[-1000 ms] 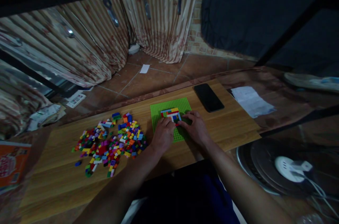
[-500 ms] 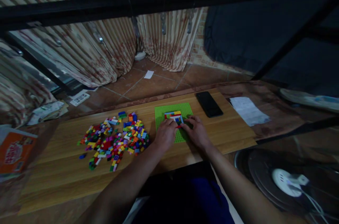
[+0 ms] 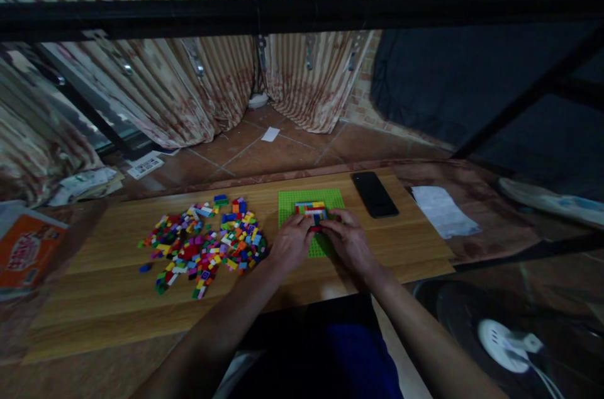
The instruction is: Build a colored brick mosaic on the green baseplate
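Brick build [image 3: 317,206] on green plate [image 3: 287,199], right half of table [image 3: 94,298]. Left hand [image 3: 293,239] at its near left, right hand [image 3: 350,238] near right, tbh can't tell if either's pinching anything. Loose bricks [image 3: 190,252] left, phone [image 3: 375,194] right.

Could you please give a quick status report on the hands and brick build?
Left hand, right hand at the build, partly hiding it. Build on green baseplate. Phone right, clear of hands; loose bricks left.

Baseplate [image 3: 311,195] on table [image 3: 410,251], bricks [image 3: 191,250] left, phone [image 3: 375,194] right.
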A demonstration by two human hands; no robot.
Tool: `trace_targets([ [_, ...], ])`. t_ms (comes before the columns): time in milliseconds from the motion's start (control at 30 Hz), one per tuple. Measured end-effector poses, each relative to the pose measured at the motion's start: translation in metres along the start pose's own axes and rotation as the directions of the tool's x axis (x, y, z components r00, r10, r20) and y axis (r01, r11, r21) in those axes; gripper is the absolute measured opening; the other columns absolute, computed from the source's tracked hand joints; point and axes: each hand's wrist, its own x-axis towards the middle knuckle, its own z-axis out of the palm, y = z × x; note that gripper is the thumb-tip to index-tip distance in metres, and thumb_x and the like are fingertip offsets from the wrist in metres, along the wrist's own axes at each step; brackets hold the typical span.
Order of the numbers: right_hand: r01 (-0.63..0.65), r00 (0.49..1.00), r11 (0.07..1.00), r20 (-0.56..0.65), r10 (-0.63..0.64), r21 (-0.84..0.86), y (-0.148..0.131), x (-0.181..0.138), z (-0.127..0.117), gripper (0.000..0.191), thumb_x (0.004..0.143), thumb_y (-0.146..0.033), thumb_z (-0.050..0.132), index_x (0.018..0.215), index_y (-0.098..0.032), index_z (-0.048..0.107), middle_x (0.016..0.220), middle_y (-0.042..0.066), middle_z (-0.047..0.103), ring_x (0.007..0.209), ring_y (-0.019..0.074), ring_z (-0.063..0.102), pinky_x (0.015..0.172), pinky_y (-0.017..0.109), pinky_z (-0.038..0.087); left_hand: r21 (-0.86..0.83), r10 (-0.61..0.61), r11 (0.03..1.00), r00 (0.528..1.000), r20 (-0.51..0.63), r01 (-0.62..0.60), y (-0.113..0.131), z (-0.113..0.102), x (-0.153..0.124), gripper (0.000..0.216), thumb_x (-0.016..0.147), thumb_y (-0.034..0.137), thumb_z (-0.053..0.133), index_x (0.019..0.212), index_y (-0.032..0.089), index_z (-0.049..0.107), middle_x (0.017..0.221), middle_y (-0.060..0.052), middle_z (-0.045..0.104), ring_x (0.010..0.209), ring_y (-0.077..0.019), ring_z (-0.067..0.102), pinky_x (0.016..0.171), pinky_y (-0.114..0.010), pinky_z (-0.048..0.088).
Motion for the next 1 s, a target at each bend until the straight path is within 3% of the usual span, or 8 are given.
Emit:
trace_targets([
  [100, 0.034, 0.999, 0.999, 0.038, -0.033, -0.034, 0.003, 0.004, 0.003, 0.020, 0.091, -0.025, 0.056, 0.089, -0.025, 0.076, 0.112, 0.009, 0.061, 0.103, 0.0231, 0.059, 0.091, 0.041, 0.052, 0.031, 0.045, 0.999, 0.999, 0.021, -0.045, 0.000, 0.000, 0.005, 0.013, 0.092, 0.019, 0.053, 0.097, 0.018, 0.064, 0.095, -0.004, 0.063, 0.093, -0.0189, 0.058, 0.089, -0.034, 0.049],
  [300, 0.028, 0.999, 1.000, 0.030, -0.028, -0.012, 0.009, 0.002, 0.007, 0.019, 0.091, -0.023, 0.057, 0.084, -0.024, 0.075, 0.102, 0.007, 0.062, 0.100, 0.0212, 0.060, 0.087, 0.037, 0.053, 0.127, 0.138, 0.982, 0.990, 0.023, -0.140, -0.002, 0.004, 0.008, 0.021, 0.094, 0.016, 0.047, 0.085, 0.016, 0.065, 0.085, -0.004, 0.062, 0.085, -0.0180, 0.056, 0.083, -0.033, 0.048],
  [567, -0.023, 1.000, 0.996, 0.006, 0.022, 0.084, 0.005, 0.001, 0.010, 0.023, 0.092, -0.027, 0.054, 0.082, -0.023, 0.074, 0.098, 0.007, 0.064, 0.095, 0.0199, 0.061, 0.084, 0.034, 0.053, 0.198, 0.221, 0.954, 0.974, 0.046, -0.226, -0.007, 0.011, 0.007, 0.020, 0.092, 0.011, 0.045, 0.081, 0.016, 0.061, 0.084, -0.005, 0.058, 0.086, -0.0202, 0.054, 0.083, -0.036, 0.048],
  [800, -0.115, 0.991, 0.989, 0.082, 0.107, 0.093, 0.003, 0.001, 0.010, 0.028, 0.092, -0.030, 0.050, 0.084, -0.024, 0.076, 0.103, 0.009, 0.066, 0.100, 0.0230, 0.061, 0.092, 0.040, 0.052, 0.149, 0.155, 0.976, 0.987, 0.027, -0.158, -0.005, 0.015, 0.005, 0.020, 0.090, 0.007, 0.044, 0.085, 0.017, 0.061, 0.086, -0.006, 0.058, 0.091, -0.0220, 0.054, 0.087, -0.039, 0.048],
  [1000, -0.099, 0.993, 0.992, 0.076, 0.092, 0.083, 0.001, 0.007, 0.011, 0.027, 0.092, -0.028, 0.050, 0.083, -0.022, 0.075, 0.101, 0.010, 0.064, 0.097, 0.0222, 0.061, 0.091, 0.040, 0.052, 0.139, 0.125, 0.982, 0.992, 0.015, -0.126, -0.003, 0.011, 0.010, 0.018, 0.092, 0.009, 0.046, 0.084, 0.017, 0.061, 0.087, -0.006, 0.059, 0.091, -0.0219, 0.055, 0.086, -0.038, 0.048],
])
